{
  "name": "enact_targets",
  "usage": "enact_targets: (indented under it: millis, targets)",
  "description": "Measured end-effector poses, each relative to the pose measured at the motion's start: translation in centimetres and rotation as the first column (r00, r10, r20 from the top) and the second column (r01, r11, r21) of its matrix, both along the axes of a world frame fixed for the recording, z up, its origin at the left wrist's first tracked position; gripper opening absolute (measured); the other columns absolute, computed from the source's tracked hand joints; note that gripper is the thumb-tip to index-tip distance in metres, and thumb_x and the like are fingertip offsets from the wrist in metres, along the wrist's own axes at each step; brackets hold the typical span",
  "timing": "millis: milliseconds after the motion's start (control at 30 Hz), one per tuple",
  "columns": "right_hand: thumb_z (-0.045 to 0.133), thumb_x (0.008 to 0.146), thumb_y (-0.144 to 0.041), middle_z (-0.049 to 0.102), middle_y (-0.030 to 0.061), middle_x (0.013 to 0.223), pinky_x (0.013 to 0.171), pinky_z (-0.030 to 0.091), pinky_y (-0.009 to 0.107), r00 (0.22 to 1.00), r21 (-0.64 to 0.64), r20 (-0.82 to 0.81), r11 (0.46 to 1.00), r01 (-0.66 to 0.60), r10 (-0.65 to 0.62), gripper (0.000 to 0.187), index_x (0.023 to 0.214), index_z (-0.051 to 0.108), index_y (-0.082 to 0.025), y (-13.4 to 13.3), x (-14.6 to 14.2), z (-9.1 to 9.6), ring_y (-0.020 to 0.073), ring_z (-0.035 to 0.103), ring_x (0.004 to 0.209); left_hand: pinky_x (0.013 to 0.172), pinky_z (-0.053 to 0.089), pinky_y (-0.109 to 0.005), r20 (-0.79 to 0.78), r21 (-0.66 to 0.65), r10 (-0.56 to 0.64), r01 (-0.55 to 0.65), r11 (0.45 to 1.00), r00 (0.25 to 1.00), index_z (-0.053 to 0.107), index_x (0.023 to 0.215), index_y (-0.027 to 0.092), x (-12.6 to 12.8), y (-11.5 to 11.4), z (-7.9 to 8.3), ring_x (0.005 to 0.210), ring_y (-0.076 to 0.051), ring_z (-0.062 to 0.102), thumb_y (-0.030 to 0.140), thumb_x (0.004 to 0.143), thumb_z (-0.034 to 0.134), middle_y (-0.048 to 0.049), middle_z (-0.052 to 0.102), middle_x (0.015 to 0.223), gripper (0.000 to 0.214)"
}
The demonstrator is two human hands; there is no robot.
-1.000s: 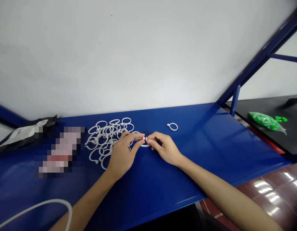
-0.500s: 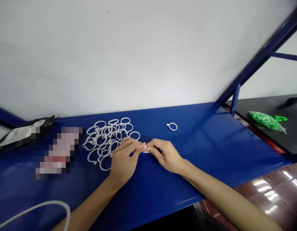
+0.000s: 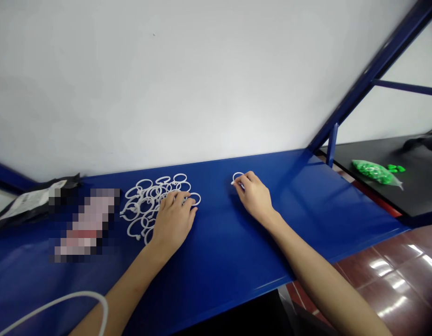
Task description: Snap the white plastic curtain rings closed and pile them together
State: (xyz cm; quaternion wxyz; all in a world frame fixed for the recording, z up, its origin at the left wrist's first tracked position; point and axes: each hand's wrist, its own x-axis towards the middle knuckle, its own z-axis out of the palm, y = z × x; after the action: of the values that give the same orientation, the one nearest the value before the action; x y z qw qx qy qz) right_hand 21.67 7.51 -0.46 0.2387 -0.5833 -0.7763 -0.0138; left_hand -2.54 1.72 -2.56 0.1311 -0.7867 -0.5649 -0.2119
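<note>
Several white plastic rings lie heaped together in a pile point(image 3: 138, 205), each with a small knob-like catch. My left hand point(image 3: 175, 212) lies palm down over the right side of this pile, its fingers open and spread across the rings and hiding some of them. One white ring point(image 3: 196, 193) shows just beyond its fingertips. Farther right, my right hand point(image 3: 252, 191) is closed, thumb and fingers pinching a white ring point(image 3: 237, 174). That hand covers part of the ring and the surface under it.
The blue table point(image 3: 216, 261) meets a white wall behind. At left lie a black package point(image 3: 30, 200) and a blurred-out flat item point(image 3: 88, 219). A white loop point(image 3: 61, 297) crosses the lower left foreground. On a black table at right sits a bag of green pieces point(image 3: 375, 171).
My hands have parted from the small white piece they pinched together. The left moved back onto the pile and opened; the right moved right and away, to where a lone ring lay.
</note>
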Motion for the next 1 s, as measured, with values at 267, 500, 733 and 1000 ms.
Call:
enact_targets:
  millis: [267, 500, 733, 1000]
  targets:
    - [0.059, 0.096, -0.03, 0.058, 0.015, 0.113, 0.077, 0.056, 0.04, 0.993, 0.018, -0.113, 0.999, -0.027, 0.029, 0.018, 0.105, 0.069, -0.018, 0.0, 0.5, -0.2, 0.0254, 0.06, 0.094, 0.092, 0.05, -0.048, 0.116, 0.082, -0.168, 0.159, 0.984, 0.979, 0.073, 0.095, 0.021, 0.6, -0.2, 0.8, 0.102, -0.028, 0.056, 0.021, 0.097, 0.055, -0.0084, 0.071, 0.108, 0.018]
    - [0.057, 0.098, -0.029, 0.064, 0.007, 0.114, 0.075, 0.054, 0.031, 0.696, -0.133, -0.578, 0.793, -0.595, 0.425, 0.02, 0.114, 0.065, -0.022, -3.2, -2.6, 0.1, 0.0123, 0.061, 0.077, 0.092, 0.053, -0.04, 0.158, 0.125, -0.345, 0.328, 0.936, 0.925, 0.075, 0.089, 0.023, 1.1, -0.8, 1.3, 0.108, -0.024, 0.054, 0.013, 0.096, 0.054, -0.0077, 0.064, 0.119, 0.025]
    - [0.062, 0.095, -0.035, 0.064, -0.0018, 0.081, 0.058, 0.047, 0.023, 0.591, -0.307, -0.794, 0.746, -0.591, 0.14, 0.022, 0.108, 0.065, -0.018, -2.4, -2.9, -0.6, 0.0086, 0.054, 0.06, 0.095, 0.052, -0.04, 0.112, 0.179, -0.377, 0.354, 0.918, 0.92, 0.076, 0.089, 0.028, 0.5, -0.6, 0.8, 0.113, -0.024, 0.053, 0.005, 0.092, 0.055, -0.0047, 0.063, 0.123, 0.031]
    - [0.074, 0.085, -0.044, 0.068, -0.0009, 0.074, 0.06, 0.057, 0.026, 0.347, -0.27, -0.937, 0.699, -0.662, -0.032, 0.032, 0.095, 0.057, -0.019, -2.3, -3.0, 0.0, 0.0113, 0.067, 0.06, 0.093, 0.054, -0.041, 0.428, 0.153, -0.213, 0.162, 0.975, 0.878, 0.064, 0.115, 0.021, 1.1, -0.8, 1.8, 0.102, -0.022, 0.065, 0.021, 0.095, 0.057, -0.0073, 0.071, 0.107, 0.021]
